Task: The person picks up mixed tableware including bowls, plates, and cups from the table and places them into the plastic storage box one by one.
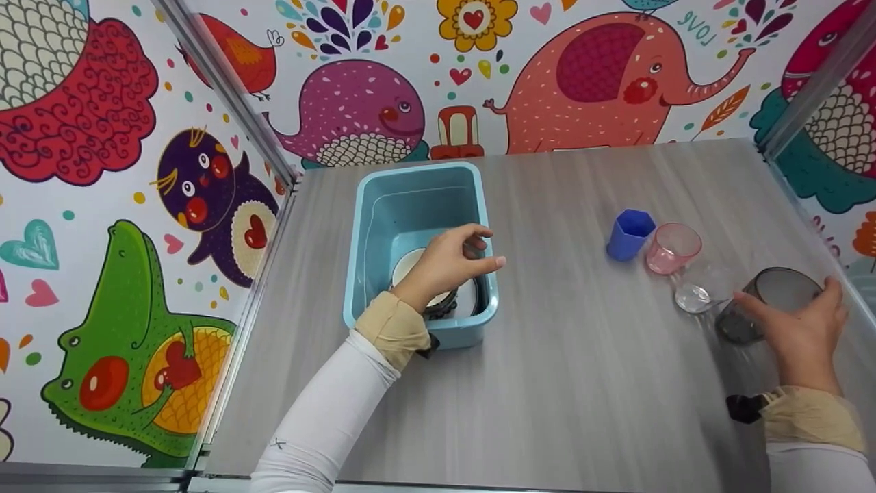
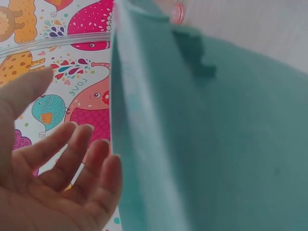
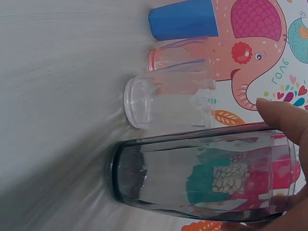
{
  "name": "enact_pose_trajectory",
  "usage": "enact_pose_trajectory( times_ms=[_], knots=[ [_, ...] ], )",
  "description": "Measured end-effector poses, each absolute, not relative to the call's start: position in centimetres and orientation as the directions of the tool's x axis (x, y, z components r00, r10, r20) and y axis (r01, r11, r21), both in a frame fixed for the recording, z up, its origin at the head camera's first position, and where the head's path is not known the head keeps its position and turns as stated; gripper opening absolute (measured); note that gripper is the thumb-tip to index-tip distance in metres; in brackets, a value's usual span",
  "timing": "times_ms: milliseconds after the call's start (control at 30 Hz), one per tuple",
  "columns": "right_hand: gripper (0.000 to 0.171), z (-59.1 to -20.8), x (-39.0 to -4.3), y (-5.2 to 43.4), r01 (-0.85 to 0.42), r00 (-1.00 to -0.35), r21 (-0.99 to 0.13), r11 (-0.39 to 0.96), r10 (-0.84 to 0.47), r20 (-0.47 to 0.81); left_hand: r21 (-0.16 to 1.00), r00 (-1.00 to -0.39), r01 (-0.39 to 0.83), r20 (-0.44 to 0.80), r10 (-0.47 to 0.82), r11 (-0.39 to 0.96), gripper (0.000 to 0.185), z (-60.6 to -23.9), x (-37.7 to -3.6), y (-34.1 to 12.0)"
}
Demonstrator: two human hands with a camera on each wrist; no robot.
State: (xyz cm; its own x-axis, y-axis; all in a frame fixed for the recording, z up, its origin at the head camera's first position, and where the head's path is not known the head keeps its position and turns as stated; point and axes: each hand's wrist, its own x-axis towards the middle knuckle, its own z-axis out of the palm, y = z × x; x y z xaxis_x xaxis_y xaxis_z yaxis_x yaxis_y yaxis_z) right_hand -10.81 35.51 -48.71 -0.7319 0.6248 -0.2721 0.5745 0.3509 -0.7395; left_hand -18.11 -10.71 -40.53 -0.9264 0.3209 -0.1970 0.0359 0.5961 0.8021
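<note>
The smoky grey glass [image 1: 766, 305] stands at the near right of the table, and your right hand [image 1: 804, 332] is curled around it, thumb on one side of the rim and fingers on the other. In the right wrist view that same glass [image 3: 202, 173] fills the lower half of the picture, with your fingertip [image 3: 284, 118] laid along its upper edge and the base still meeting the tabletop.

Just beyond it, touching or nearly so, sits a clear glass [image 1: 694, 291], then a pink cup [image 1: 673, 248], then a blue cup [image 1: 628, 234]; the four run in a slanted row away from you towards the back wall.

Your left hand [image 1: 448, 263] hovers over the near end of the light blue tub [image 1: 417, 185], fingers loosely bent and holding nothing. The left wrist view confirms it: your palm [image 2: 53, 183] is open and relaxed beside the tub's wall [image 2: 216, 144]. Under that hand, in the bottom of the tub, lies a white dish [image 1: 408, 263] with something dark beside it that you cannot make out clearly.

The table [image 1: 582, 383] is a grey wood-grain surface, framed by metal rails. Around it on three sides stand panels printed with bright cartoon animals: a green crocodile [image 1: 130, 342] on the near left, a purple whale [image 1: 356, 109] and a pink elephant [image 1: 602, 75] across the back.
</note>
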Motion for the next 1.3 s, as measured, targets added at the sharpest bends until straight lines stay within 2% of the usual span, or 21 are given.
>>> enact_pose_trajectory(
  times_ms=[200, 433, 933, 1300],
  knots=[
    [0.113, -49.6, -10.8, 35.5, 0.573, -0.707, -0.764, 0.297, 0.651, -0.277, 0.809, -0.924, 0.056, -0.18, 0.337, 0.585, 0.056, -40.6, -18.1, -10.6],
    [0.113, -50.5, -10.6, 35.2, 0.516, -0.69, -0.828, 0.221, 0.68, -0.248, 0.803, -0.924, 0.072, -0.17, 0.342, 0.592, 0.056, -40.4, -18.0, -10.3],
    [0.11, -51.6, -10.6, 34.9, 0.494, -0.655, -0.857, 0.149, 0.711, -0.255, 0.807, -0.921, 0.068, -0.175, 0.349, 0.586, 0.056, -40.3, -17.8, -9.4],
    [0.107, -51.9, -10.4, 34.6, 0.459, -0.654, -0.884, 0.09, 0.707, -0.267, 0.809, -0.924, 0.07, -0.168, 0.344, 0.584, 0.053, -40.4, -17.8, -8.9]
  ],
)
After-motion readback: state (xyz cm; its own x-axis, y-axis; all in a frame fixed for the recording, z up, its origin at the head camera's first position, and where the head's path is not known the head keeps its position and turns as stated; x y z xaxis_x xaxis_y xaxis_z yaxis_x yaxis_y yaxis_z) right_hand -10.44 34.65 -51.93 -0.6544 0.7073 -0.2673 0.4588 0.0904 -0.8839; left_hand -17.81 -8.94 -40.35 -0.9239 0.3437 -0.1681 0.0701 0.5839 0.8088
